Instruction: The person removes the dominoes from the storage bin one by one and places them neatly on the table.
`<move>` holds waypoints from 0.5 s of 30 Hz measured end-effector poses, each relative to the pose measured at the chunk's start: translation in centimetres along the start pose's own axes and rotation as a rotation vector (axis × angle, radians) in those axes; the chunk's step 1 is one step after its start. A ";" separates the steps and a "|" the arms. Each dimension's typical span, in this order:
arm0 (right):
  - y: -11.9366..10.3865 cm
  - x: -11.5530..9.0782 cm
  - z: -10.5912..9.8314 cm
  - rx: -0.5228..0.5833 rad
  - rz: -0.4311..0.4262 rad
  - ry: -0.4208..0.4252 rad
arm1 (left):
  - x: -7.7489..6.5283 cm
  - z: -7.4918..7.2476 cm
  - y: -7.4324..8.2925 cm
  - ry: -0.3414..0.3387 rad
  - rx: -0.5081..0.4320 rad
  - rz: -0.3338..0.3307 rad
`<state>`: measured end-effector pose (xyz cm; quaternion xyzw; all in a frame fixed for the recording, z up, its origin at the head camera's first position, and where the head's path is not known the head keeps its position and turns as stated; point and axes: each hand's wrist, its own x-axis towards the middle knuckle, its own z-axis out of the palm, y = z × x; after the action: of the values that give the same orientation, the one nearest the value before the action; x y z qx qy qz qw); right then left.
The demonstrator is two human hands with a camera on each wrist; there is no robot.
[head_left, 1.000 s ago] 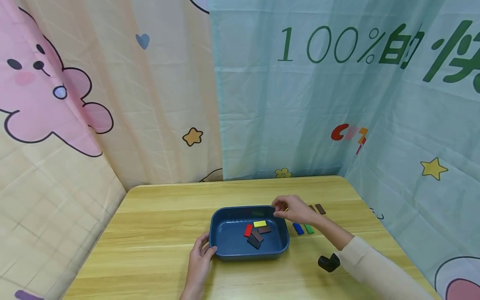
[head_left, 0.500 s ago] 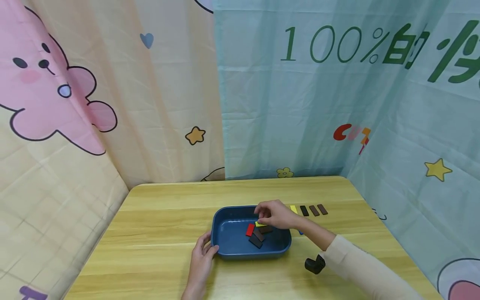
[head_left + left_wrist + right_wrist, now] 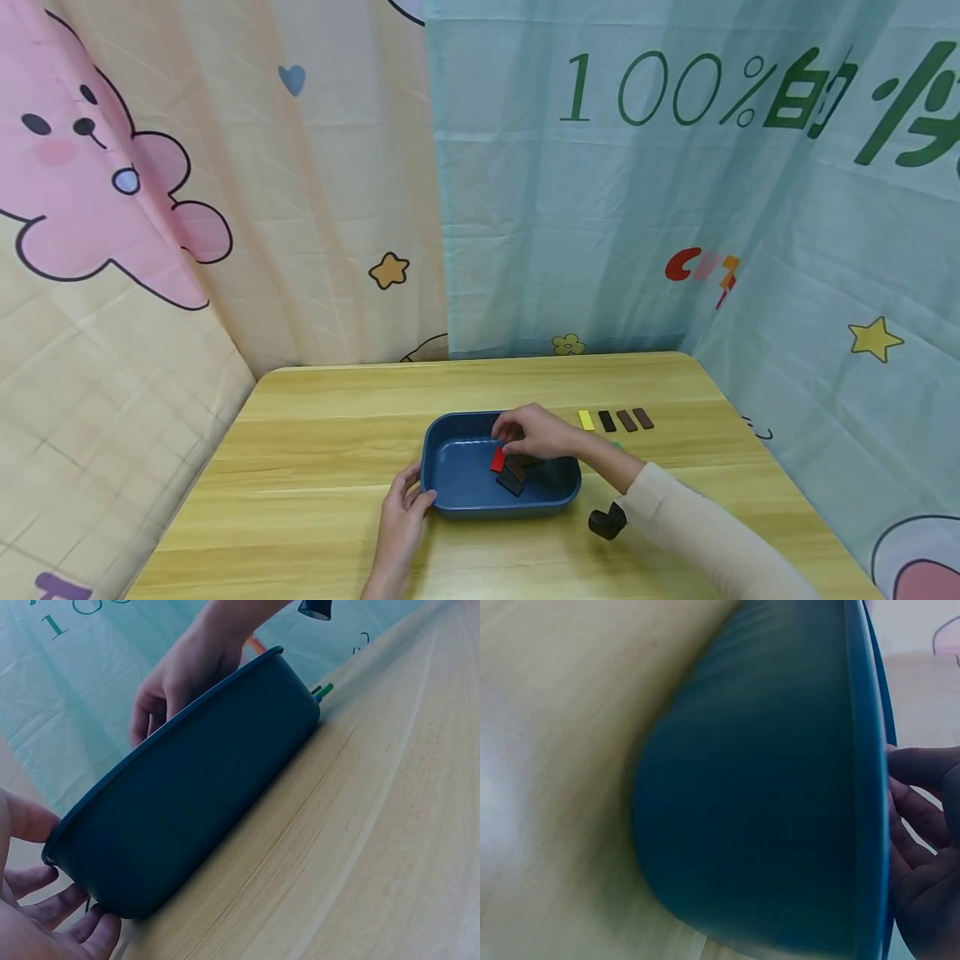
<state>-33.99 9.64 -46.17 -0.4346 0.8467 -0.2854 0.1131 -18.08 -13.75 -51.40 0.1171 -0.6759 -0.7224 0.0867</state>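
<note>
Beneath the right hand (image 3: 542,434): dark blocks (image 3: 511,482) in bin (image 3: 459,477)

We find the left hand (image 3: 402,511) gripping the bin's end. Beside the right fingertips lies a red block (image 3: 497,460); whether those fingers hold anything, we cannot tell.

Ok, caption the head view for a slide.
Left grip on the blue tray, right grip over red and dark tiles inside.

The location is a curtained-off work area; the type of building around it cannot be determined. A single desk (image 3: 322,450) with a wood-grain top and rounded far corners stands inside. A beige curtain (image 3: 360,167) with a pink cartoon figure (image 3: 56,192) lines the left edge and part of the far edge. A blue curtain (image 3: 517,225) with green lettering (image 3: 793,92) and a yellow star (image 3: 875,340) lines the remainder and the right edge.
</note>
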 end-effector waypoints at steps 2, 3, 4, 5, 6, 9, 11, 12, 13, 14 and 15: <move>0.1 0.3 0.0 -0.036 -0.003 -0.028 | 0.1 0.0 0.0 0.000 0.002 -0.003; 0.2 0.4 0.0 -0.055 -0.005 -0.042 | 0.1 0.0 0.0 -0.001 0.002 -0.002; 0.2 0.5 0.0 -0.071 -0.008 -0.058 | 0.1 0.0 0.0 -0.001 0.001 -0.001; 0.2 0.6 0.1 -0.087 -0.010 -0.074 | 0.1 0.1 0.0 -0.001 0.001 -0.001; 0.2 0.7 0.1 -0.101 -0.016 -0.089 | 0.1 0.1 0.0 -0.001 -0.001 0.000; 0.2 1.0 0.4 -0.161 -0.057 -0.134 | 0.2 0.1 0.0 -0.003 -0.001 0.000; 0.2 1.3 0.7 -0.206 -0.091 -0.165 | 0.2 0.1 0.0 -0.005 -0.002 0.000; 0.3 1.4 0.9 -0.229 -0.108 -0.178 | 0.2 0.1 0.0 -0.005 -0.002 -0.001; 0.3 1.6 1.1 -0.251 -0.124 -0.190 | 0.2 0.1 0.0 -0.005 -0.001 -0.001; 0.3 1.7 1.3 -0.271 -0.134 -0.201 | 0.2 0.1 0.0 -0.005 -0.001 -0.002; 0.3 1.8 1.5 -0.285 -0.139 -0.208 | 0.2 0.0 0.0 -0.005 -0.001 -0.002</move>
<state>-34.61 7.81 -47.45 -0.5308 0.8303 -0.1231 0.1172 -18.26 -13.75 -51.44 0.1162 -0.6755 -0.7233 0.0843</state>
